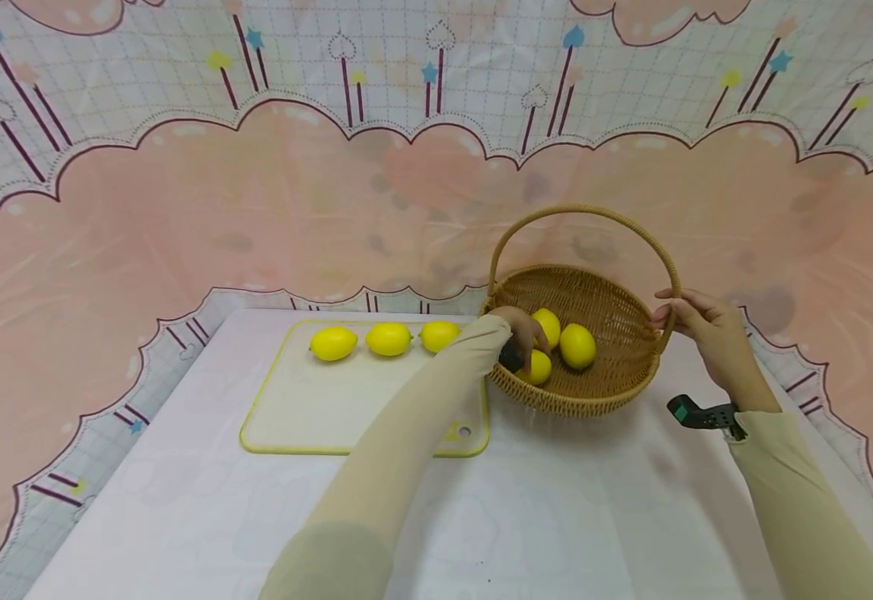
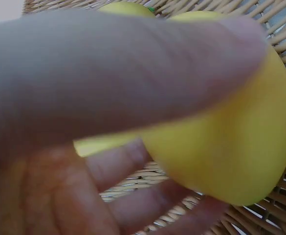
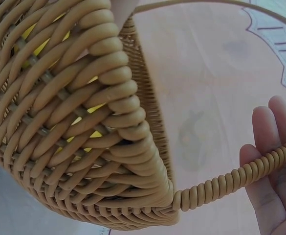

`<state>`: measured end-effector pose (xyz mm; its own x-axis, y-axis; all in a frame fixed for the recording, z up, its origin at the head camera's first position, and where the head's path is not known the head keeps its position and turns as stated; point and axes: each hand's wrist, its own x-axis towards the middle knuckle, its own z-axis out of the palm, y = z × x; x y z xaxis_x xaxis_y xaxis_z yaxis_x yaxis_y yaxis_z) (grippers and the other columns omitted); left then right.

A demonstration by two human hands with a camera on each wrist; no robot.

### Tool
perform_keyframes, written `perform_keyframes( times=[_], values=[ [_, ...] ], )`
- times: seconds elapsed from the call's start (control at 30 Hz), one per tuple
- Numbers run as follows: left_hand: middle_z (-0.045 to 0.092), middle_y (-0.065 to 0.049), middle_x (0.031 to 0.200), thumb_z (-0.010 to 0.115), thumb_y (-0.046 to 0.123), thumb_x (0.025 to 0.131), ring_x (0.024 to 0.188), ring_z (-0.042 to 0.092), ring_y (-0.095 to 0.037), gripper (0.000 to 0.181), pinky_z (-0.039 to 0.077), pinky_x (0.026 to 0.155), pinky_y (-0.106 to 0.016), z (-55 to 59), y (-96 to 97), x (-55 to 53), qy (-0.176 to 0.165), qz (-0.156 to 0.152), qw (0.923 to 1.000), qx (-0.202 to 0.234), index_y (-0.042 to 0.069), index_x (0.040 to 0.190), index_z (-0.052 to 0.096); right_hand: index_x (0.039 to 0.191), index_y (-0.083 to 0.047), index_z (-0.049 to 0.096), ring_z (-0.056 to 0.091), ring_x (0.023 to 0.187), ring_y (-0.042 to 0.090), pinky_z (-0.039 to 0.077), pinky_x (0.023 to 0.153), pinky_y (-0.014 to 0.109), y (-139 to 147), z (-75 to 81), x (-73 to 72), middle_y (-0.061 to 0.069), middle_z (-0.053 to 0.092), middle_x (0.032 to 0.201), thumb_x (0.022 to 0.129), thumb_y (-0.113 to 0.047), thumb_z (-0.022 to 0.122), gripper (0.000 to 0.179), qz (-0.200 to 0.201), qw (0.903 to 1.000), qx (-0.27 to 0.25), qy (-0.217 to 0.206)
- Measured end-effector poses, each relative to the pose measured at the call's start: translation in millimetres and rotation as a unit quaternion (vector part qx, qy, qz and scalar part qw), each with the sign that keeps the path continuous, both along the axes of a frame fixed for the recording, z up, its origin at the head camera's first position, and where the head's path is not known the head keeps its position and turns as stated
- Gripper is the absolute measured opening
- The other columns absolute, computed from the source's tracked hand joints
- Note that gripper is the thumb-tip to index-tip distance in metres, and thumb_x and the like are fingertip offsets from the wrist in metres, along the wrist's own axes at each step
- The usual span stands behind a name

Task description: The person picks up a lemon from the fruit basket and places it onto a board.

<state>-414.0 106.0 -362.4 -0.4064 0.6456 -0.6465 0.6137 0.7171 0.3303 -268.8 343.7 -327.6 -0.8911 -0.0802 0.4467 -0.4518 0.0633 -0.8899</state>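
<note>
Where the bench (image 1: 159, 483) carries a pale, yellow-edged cutting board (image 1: 301, 408), three lemons lie in a row along its far side: a first lemon (image 1: 334, 343), a second lemon (image 1: 389, 339) and a third lemon (image 1: 438, 335), whose near side is partly covered by the left sleeve (image 1: 406, 450) in the head view. That sleeve crosses the board and leads to the left hand (image 1: 517, 327), which reaches inside the wicker basket (image 1: 594, 407) just beside the board. In the head view the back of the hand conceals most of its grip; the left wrist view reveals the thumb across one side of a held lemon (image 1: 536, 368) and fingers curled against the other, pinching it within the basket. To its right rest a rear lemon (image 1: 548, 327) and a right-hand lemon (image 1: 578, 347). At the far end, the right hand (image 1: 717, 337) holds the handle (image 1: 585, 208) near the rim. Its own wrist view shows the fingers behind the handle, and yellow glimpsed through the weave, which the head view does not give. A black device (image 1: 706, 415) is strapped to that wrist.
</note>
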Motion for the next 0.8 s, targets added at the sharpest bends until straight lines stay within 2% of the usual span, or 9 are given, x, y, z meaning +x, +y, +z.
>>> perform_keyframes(
  times=[0.1,0.13,0.23,0.37,0.43,0.53,0.67,0.73,0.8],
  values=[
    [0.028,0.000,0.155,0.069,0.025,0.085,0.138,0.034,-0.017,0.066,0.036,0.110,-0.030,0.7,-1.7,2.7,0.015,0.019,0.9995,-0.019,0.026,0.144,0.039,0.109,-0.004,0.064,0.067,0.075,0.007,0.055,0.073,0.015,-1,0.6,-0.2,-0.002,0.071,0.081,0.095,-0.007,0.049,0.020,0.004,1.0000,-0.002,0.002],
    [0.025,-0.002,0.156,0.066,0.023,0.088,0.141,0.028,-0.019,0.065,0.033,0.113,-0.031,16.4,-8.1,20.1,0.026,0.022,0.9992,-0.022,0.023,0.146,0.036,0.108,-0.005,0.065,0.068,0.075,0.007,0.055,0.073,0.015,-1,0.7,-0.4,-0.002,0.071,0.081,0.095,-0.007,0.049,0.020,0.005,1.0000,-0.003,0.002],
    [0.024,-0.002,0.156,0.067,0.022,0.087,0.143,0.024,-0.021,0.067,0.032,0.114,-0.033,17.0,-9.5,23.9,0.033,0.044,0.9984,-0.010,0.023,0.146,0.035,0.108,-0.005,0.064,0.067,0.075,0.007,0.055,0.073,0.015,-1,0.9,-0.2,-0.003,0.071,0.081,0.095,-0.007,0.049,0.020,0.002,1.0000,0.001,0.001],
    [0.033,-0.005,0.152,0.069,0.016,0.085,0.138,0.034,-0.021,0.064,0.039,0.108,-0.031,15.7,-9.0,25.2,0.035,0.038,0.9981,0.035,0.021,0.143,0.042,0.110,-0.002,0.063,0.067,0.075,0.006,0.055,0.073,0.014,0,0.8,0.3,-0.003,0.071,0.081,0.095,-0.009,0.050,0.021,-0.008,0.9999,0.008,-0.003],
    [0.040,-0.007,0.148,0.069,0.010,0.084,0.133,0.042,-0.021,0.061,0.044,0.102,-0.029,14.7,-8.0,24.4,0.020,0.038,0.9967,0.069,0.017,0.140,0.046,0.111,0.000,0.062,0.067,0.075,0.006,0.055,0.073,0.014,0,0.7,0.4,-0.003,0.071,0.081,0.095,-0.009,0.051,0.022,-0.011,0.9999,0.010,-0.004],
    [0.050,-0.009,0.141,0.068,0.004,0.084,0.122,0.052,-0.020,0.056,0.050,0.092,-0.025,13.6,-6.6,22.6,0.000,0.041,0.9941,0.101,0.012,0.136,0.051,0.110,-0.003,0.063,0.067,0.075,0.006,0.054,0.073,0.014,0,0.7,0.5,-0.004,0.071,0.081,0.095,-0.010,0.051,0.020,-0.014,0.9998,0.014,-0.006],
    [0.055,-0.010,0.135,0.067,0.004,0.085,0.104,0.059,-0.015,0.053,0.051,0.078,-0.020,12.6,-5.8,20.6,-0.005,0.037,0.9942,0.101,0.013,0.135,0.053,0.107,-0.010,0.065,0.067,0.075,0.005,0.054,0.073,0.013,0,0.6,0.4,-0.005,0.071,0.081,0.095,-0.010,0.050,0.019,-0.013,0.9998,0.017,-0.006],
    [0.051,-0.010,0.139,0.066,0.004,0.085,0.093,0.057,-0.012,0.053,0.048,0.072,-0.018,12.0,-5.9,20.2,-0.021,0.051,0.9939,0.095,0.016,0.136,0.052,0.107,-0.011,0.065,0.067,0.075,0.005,0.054,0.073,0.013,0,0.6,0.5,-0.005,0.071,0.081,0.096,-0.010,0.050,0.019,-0.013,0.9997,0.018,-0.006],
    [0.043,-0.009,0.145,0.065,0.003,0.086,0.090,0.053,-0.010,0.055,0.046,0.068,-0.017,11.8,-6.2,20.2,-0.037,0.068,0.9927,0.092,0.019,0.137,0.051,0.107,-0.011,0.065,0.067,0.075,0.005,0.054,0.073,0.013,0,0.8,0.8,-0.005,0.071,0.081,0.095,-0.010,0.050,0.019,-0.016,0.9997,0.020,-0.007]
  ],
)
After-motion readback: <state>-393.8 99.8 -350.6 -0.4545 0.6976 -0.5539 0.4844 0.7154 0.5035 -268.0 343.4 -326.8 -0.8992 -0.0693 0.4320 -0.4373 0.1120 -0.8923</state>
